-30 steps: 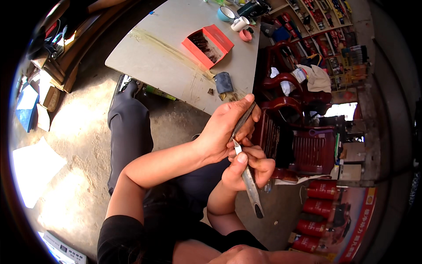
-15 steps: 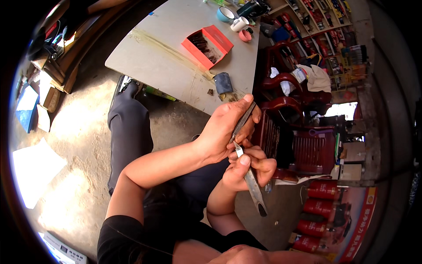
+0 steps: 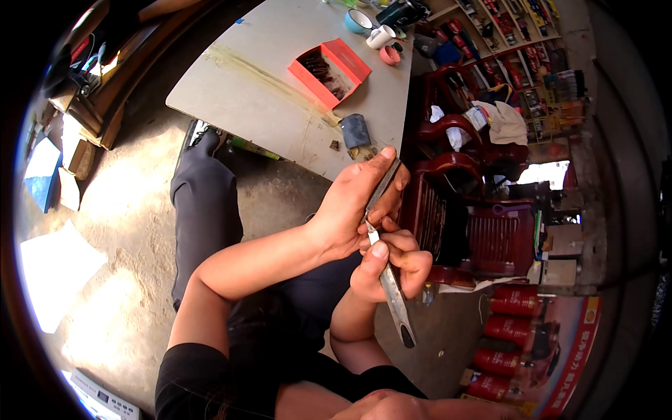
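Observation:
My left hand (image 3: 350, 203) is closed around a dark, narrow metal strip (image 3: 382, 187), its thumb stretched along the strip. Just below and to the right, my right hand (image 3: 369, 278) pinches a long, flat grey metal tool (image 3: 397, 304) between thumb and fingers. The tool's bright, bevelled tip points up and meets, or nearly meets, the lower end of the strip; actual contact is too small to make out. Its dark rounded end sticks out below my right hand. Part of the left fingers is hidden behind the strip.
Ahead stands a pale table (image 3: 259, 84) with an open red box (image 3: 329, 73) of dark sticks, a dark grey block (image 3: 355, 131), a white mug (image 3: 381, 36) and a pink cup (image 3: 389, 55). Reddish wooden chairs (image 3: 497, 241) are on the right, near stocked shelves (image 3: 511, 28).
Both hands have shifted slightly left together, and the tool in my right hand now stands a little steeper. The grips look the same.

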Action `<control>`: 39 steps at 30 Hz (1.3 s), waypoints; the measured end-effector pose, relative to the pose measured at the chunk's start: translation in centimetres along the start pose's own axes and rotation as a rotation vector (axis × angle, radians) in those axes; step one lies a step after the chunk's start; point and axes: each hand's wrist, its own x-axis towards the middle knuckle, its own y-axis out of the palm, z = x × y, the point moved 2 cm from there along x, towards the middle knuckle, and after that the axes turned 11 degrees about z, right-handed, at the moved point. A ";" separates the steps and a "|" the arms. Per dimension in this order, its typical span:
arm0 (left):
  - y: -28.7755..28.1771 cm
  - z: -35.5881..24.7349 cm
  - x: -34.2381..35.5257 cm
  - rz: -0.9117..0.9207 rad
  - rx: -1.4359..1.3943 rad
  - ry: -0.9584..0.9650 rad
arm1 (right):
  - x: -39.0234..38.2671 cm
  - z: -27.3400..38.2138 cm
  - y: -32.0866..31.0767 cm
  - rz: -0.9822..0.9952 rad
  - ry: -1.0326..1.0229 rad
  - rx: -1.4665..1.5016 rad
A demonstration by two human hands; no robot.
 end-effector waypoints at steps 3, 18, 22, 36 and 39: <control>-0.1 0.0 -0.1 -0.019 -0.022 -0.012 | 0.0 0.0 -0.2 0.009 -0.005 0.090; 0.2 -0.2 -0.1 -0.013 0.003 -0.028 | 0.0 0.0 0.3 -0.081 0.028 0.053; 0.7 -0.2 0.0 -0.082 0.034 -0.031 | 0.0 0.0 0.4 -0.096 0.030 0.054; 0.2 -0.2 -0.1 -0.028 0.040 0.000 | 0.1 0.2 0.5 -0.074 0.030 0.024; -0.2 -0.3 -0.1 -0.015 0.031 0.003 | 0.1 0.1 0.6 -0.042 0.022 0.007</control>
